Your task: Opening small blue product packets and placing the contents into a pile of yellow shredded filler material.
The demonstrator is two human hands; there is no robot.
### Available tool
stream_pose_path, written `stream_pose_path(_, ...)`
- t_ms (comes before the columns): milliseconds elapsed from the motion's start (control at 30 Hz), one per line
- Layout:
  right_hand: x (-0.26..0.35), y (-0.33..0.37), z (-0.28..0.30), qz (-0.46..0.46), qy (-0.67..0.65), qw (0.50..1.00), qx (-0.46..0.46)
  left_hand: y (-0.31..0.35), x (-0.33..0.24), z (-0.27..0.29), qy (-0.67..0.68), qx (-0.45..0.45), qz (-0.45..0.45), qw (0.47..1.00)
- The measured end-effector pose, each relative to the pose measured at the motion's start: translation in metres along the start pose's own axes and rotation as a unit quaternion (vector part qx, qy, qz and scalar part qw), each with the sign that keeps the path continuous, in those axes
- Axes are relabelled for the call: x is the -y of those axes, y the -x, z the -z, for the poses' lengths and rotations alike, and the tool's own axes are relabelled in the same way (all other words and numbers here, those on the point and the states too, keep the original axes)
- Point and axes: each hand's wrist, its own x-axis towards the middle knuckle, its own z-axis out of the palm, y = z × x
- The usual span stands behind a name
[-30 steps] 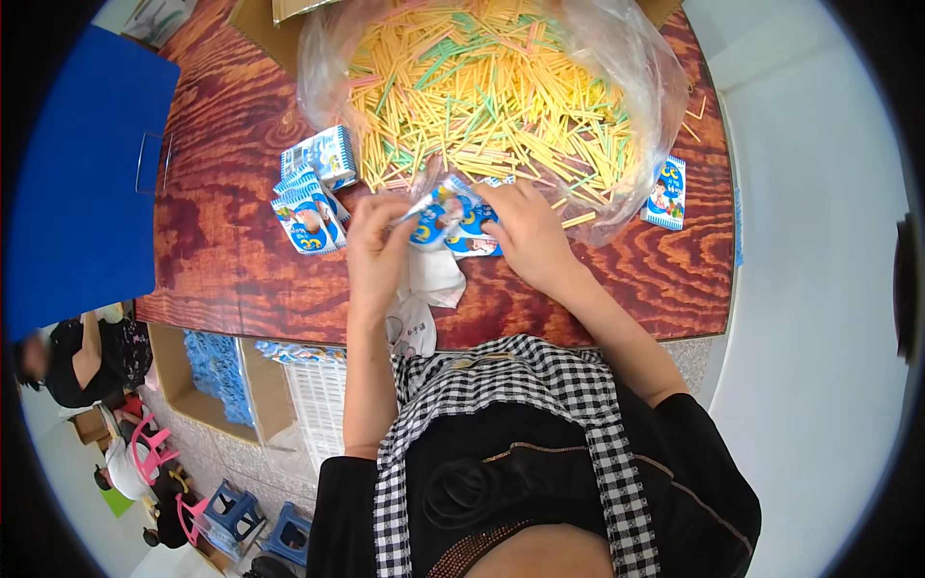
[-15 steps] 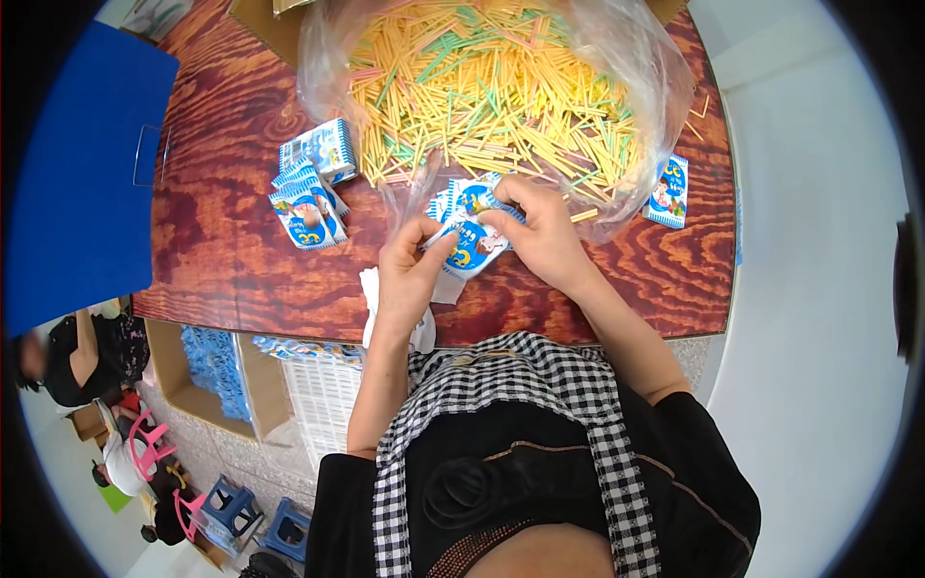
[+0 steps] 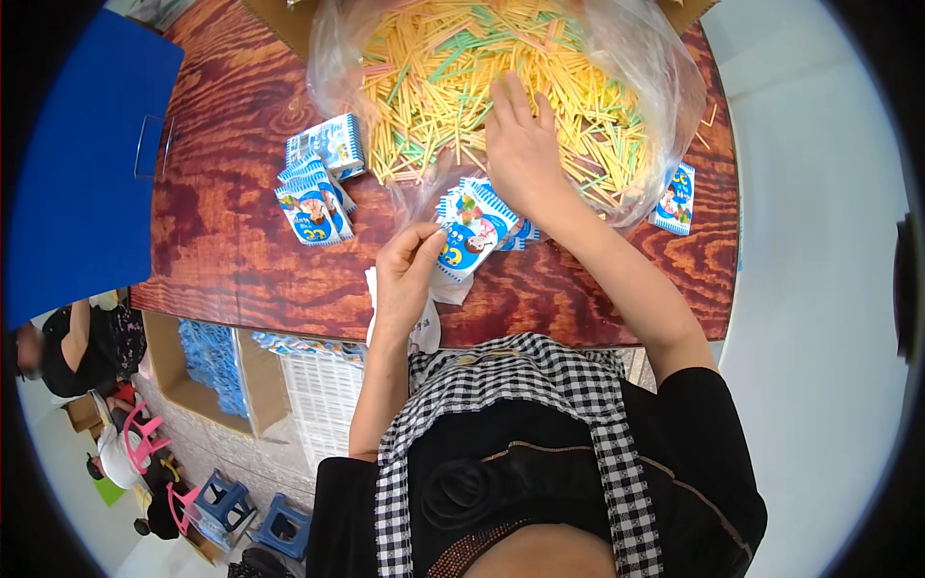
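My left hand (image 3: pixel 405 270) pinches the left edge of a small blue-and-white printed packet (image 3: pixel 466 247) between thumb and fingers. More such packets (image 3: pixel 521 236) lie just beside and partly under it. My right hand (image 3: pixel 523 159) is palm down with fingers stretched out, its fingertips over a heap of thin yellow, green and pink sticks (image 3: pixel 434 82). Whether those fingertips touch the sticks cannot be made out. The heap lies in a clear plastic bag (image 3: pixel 665 87) that spreads open at the far side of the table.
Left of the bag, several packets (image 3: pixel 313 207) lie stacked on the wood-grain table (image 3: pixel 222 231); one packet (image 3: pixel 676 200) lies at its right. A white cloth (image 3: pixel 453 289) sits below my left hand. A blue panel (image 3: pixel 87 164), cartons (image 3: pixel 207 376) and a white crate (image 3: pixel 318 400) stand leftward.
My right hand has let go of the packet and moved up and away onto the heap of sticks, its fingers straightening. My left hand still holds its packet in nearly the same place.
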Motion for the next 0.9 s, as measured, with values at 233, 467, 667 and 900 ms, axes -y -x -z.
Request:
stream_pose_path(233, -0.009, -0.006, -0.005, 0.042, 0.089, 0.993, 0.063, 0.000, -0.002, 0.004, -0.005, 0.013, 0.003, 1.000)
stream_pose_path(467, -0.008, 0.001, -0.006, 0.069, 0.122, 0.990, 0.033, -0.003, -0.004, -0.001, 0.040, -0.002, 0.019, 0.999)
stream_pose_path(667, -0.029, -0.004, 0.010, -0.011, 0.041, 0.998, 0.052, -0.001, -0.014, 0.004, 0.045, -0.014, 0.007, 0.999)
stream_pose_path(900, -0.078, -0.003, 0.057, -0.208, -0.199, 0.948, 0.137, -0.011, -0.022, 0.000, 0.193, -0.026, 0.038, 0.980)
